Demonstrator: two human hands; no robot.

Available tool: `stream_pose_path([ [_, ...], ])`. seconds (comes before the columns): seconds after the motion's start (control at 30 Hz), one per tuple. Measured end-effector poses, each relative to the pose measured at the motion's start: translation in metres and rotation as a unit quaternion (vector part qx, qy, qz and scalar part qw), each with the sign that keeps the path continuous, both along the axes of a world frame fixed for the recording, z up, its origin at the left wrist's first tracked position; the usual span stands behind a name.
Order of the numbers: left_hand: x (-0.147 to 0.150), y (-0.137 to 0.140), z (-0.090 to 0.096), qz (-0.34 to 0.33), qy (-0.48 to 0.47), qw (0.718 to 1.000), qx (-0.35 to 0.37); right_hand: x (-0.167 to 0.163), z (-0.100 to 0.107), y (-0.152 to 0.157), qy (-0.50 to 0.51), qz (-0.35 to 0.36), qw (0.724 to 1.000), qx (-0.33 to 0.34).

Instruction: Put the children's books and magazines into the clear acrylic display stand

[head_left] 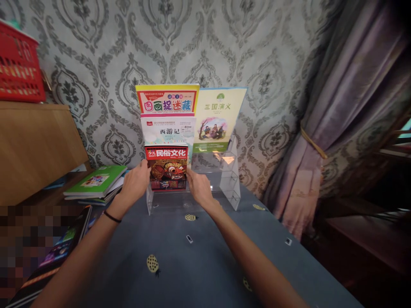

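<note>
Red book squared between two hands at the rack's front

Near the centre of the frame, a red-and-black book (168, 169) stands upright, cover toward the viewer, directly between the two hands. The left hand (136, 177) grips its left edge and the right hand (201, 186) its right edge, so neither is nearer. The visible cover is nearly as tall as wide, making its long axis hard to call.

Its lower edge is at the front tier of a clear rack (231, 184) on the blue counter (180, 273); whether it rests there or is held just above, I cannot tell. Directly behind it rises a white book (168, 130), then a yellow-bordered book (170, 100). Right of these, a cream book (216, 115) leans in the rack, above bare lower tiers at centre right.
</note>
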State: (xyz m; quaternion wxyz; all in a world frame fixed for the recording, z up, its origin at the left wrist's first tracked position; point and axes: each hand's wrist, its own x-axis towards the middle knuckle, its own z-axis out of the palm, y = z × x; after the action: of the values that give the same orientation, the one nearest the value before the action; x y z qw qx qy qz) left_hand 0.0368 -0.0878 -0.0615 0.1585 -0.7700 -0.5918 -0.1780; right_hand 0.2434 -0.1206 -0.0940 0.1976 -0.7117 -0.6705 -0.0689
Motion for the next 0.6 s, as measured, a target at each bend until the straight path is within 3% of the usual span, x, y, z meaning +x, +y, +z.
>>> stream_pose_path([
  [0.17,0.0009,-0.0048,0.0027,0.008,0.013,1.0,-0.002,0.0,-0.0014,0.0004,-0.002,0.0,1.0,0.004],
  [0.4,0.0007,-0.0022,-0.0055,-0.006,0.01,0.995,0.098,0.0008,-0.0021,0.0007,0.0,-0.001,1.0,0.003],
  [0.6,-0.0004,-0.0041,-0.0037,-0.018,0.044,0.996,0.079,0.0045,-0.0085,0.0056,0.015,0.025,0.999,0.032],
])
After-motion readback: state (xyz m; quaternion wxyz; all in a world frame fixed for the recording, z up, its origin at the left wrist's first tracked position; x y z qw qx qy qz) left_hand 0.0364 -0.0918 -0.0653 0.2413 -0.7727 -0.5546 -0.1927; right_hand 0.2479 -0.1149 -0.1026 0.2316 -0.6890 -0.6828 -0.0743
